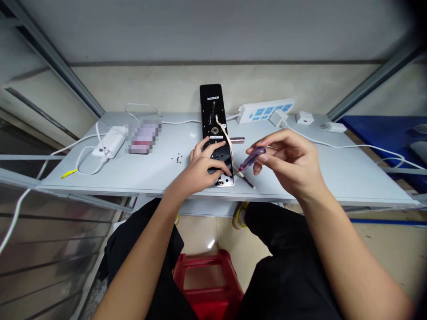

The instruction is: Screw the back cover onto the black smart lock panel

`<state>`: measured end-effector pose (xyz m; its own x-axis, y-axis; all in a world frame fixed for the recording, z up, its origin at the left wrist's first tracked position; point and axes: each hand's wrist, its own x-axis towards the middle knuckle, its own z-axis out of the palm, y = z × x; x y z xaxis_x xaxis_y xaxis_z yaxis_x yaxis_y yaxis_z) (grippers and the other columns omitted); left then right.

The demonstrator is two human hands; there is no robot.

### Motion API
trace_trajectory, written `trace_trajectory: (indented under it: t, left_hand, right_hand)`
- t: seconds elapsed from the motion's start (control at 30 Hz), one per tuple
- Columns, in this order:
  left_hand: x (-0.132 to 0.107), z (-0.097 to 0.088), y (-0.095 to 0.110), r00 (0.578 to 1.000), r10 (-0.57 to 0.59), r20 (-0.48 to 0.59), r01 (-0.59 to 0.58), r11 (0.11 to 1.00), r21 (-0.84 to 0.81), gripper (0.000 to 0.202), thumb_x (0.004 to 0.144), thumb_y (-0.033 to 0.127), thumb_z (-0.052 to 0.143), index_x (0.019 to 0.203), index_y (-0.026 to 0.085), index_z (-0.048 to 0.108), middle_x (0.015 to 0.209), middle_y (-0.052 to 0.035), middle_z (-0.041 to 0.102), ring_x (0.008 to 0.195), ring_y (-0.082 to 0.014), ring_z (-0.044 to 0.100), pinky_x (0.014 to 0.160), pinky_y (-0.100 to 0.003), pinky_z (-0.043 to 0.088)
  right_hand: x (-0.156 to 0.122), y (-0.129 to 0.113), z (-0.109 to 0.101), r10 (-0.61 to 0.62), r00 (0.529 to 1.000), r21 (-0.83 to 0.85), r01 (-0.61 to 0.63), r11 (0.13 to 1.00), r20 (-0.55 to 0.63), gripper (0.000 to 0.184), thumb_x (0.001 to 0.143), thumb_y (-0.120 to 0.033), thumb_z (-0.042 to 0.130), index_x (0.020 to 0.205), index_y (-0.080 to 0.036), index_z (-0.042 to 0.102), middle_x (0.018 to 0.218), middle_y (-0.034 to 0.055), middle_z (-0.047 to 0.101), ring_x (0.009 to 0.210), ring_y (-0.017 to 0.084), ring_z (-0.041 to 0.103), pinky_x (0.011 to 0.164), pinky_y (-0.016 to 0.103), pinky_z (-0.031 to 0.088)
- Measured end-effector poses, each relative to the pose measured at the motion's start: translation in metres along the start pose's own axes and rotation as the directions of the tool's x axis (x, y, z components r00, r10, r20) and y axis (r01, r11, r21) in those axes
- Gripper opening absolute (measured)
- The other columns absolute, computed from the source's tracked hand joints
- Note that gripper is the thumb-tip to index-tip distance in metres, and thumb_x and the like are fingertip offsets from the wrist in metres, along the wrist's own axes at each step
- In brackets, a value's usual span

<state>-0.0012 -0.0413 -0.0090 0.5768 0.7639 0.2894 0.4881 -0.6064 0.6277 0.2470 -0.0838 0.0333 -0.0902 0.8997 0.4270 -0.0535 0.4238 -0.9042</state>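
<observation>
A long black door-lock panel [207, 102] lies on the table, showing its inner side with screw holes, a spindle and white labels. Spread over its near half is my left hand [208, 162], fingers apart and pressing on the panel. My right hand [287, 158] pinches the purple handle of a screwdriver [252, 158] between thumb and fingers. Its tip points down-left to the panel's near right edge, close to my left fingertips; whether it touches a screw I cannot make out. A white cable [226, 131] runs along the panel, and a metal handle [237, 140] sticks out to the right.
Several tiny screws [178, 158] lie left of the panel. Farther left are a blurred phone [145, 137] and a white power bank [111, 142] with cables. A white power strip [265, 110] and chargers [304, 117] stand behind on the right. A red stool [208, 289] is below.
</observation>
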Motion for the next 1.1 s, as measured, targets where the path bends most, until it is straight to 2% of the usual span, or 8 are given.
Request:
trace_trajectory:
  t: [0.43,0.63,0.87,1.1]
  left_hand:
    - [0.0000,0.0006,0.0006,1.000,-0.008,-0.003,0.008,1.000,-0.008,0.038,0.093,0.006,0.068,0.096,0.036,0.091,0.179,0.0064,0.048,0.176,-0.0437,0.014,0.139,-0.078,0.019]
    - [0.0013,0.0003,0.0013,1.000,-0.021,-0.006,0.021,1.000,-0.007,0.031,0.094,0.009,0.069,0.097,0.033,0.090,0.178,0.0032,0.048,0.175,-0.0444,0.016,0.139,-0.079,0.019]
    - [0.0011,0.0016,-0.0005,1.000,-0.011,-0.021,0.011,1.000,-0.010,0.028,0.094,0.010,0.072,0.098,0.033,0.088,0.178,0.0029,0.049,0.175,-0.0431,0.016,0.139,-0.077,0.020]
    - [0.0010,0.0017,0.0006,1.000,-0.015,-0.016,0.015,1.000,-0.012,0.030,0.095,0.009,0.071,0.098,0.032,0.089,0.178,0.0021,0.049,0.176,-0.0429,0.015,0.140,-0.076,0.019]
  right_hand:
    - [-0.0003,-0.0023,0.0006,-0.002,1.000,0.009,0.002,1.000,-0.011,0.023,0.084,-0.026,0.099,0.100,-0.025,0.082,0.098,0.0055,0.086,0.066,0.019,0.077,0.058,0.036,0.067]
    - [-0.0005,-0.0024,-0.0003,-0.026,1.000,0.009,0.026,1.000,0.012,0.021,0.087,-0.024,0.097,0.102,-0.027,0.083,0.098,0.0059,0.085,0.065,0.019,0.077,0.059,0.036,0.066]
    - [-0.0018,-0.0056,0.0018,0.001,1.000,-0.001,-0.001,1.000,0.006,0.023,0.084,-0.028,0.099,0.099,-0.028,0.082,0.098,0.0055,0.085,0.065,0.020,0.076,0.058,0.039,0.067]
    - [-0.0023,-0.0044,0.0005,-0.004,1.000,-0.002,0.004,1.000,0.017,0.020,0.086,-0.025,0.097,0.101,-0.027,0.083,0.099,0.0054,0.085,0.070,0.020,0.078,0.059,0.036,0.067]
